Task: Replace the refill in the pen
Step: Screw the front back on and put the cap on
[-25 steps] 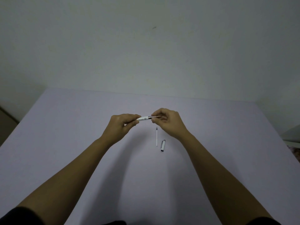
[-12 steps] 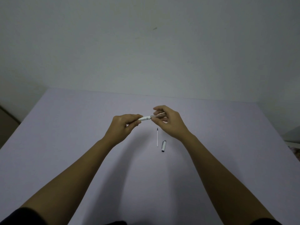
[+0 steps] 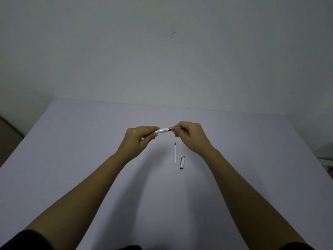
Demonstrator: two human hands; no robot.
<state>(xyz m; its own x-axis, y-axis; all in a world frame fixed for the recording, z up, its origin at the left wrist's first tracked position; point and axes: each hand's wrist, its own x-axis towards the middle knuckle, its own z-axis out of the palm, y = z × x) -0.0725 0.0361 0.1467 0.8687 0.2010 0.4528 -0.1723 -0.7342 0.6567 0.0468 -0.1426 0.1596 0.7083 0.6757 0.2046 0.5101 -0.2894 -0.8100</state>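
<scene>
My left hand point(image 3: 139, 139) grips the white pen barrel point(image 3: 163, 131) above the table, with the barrel's metal-ringed end pointing right. My right hand point(image 3: 190, 137) is closed on the pen's front piece right at that ring; the piece is hidden inside my fingers. A thin white refill point(image 3: 175, 152) with a dark tip lies on the table below my hands, pointing away from me. Just right of it lies the pen cap point(image 3: 182, 162), white with a dark end.
The pale lilac table point(image 3: 90, 150) runs to a plain wall at the back. A brown object point(image 3: 9, 136) stands off the table's left edge, and something pale point(image 3: 324, 152) lies past the right edge.
The exposed dark length of refill between barrel and right fingers has gone; my right hand has closed in to the barrel's metal ring. The refill and cap on the table have not moved.
</scene>
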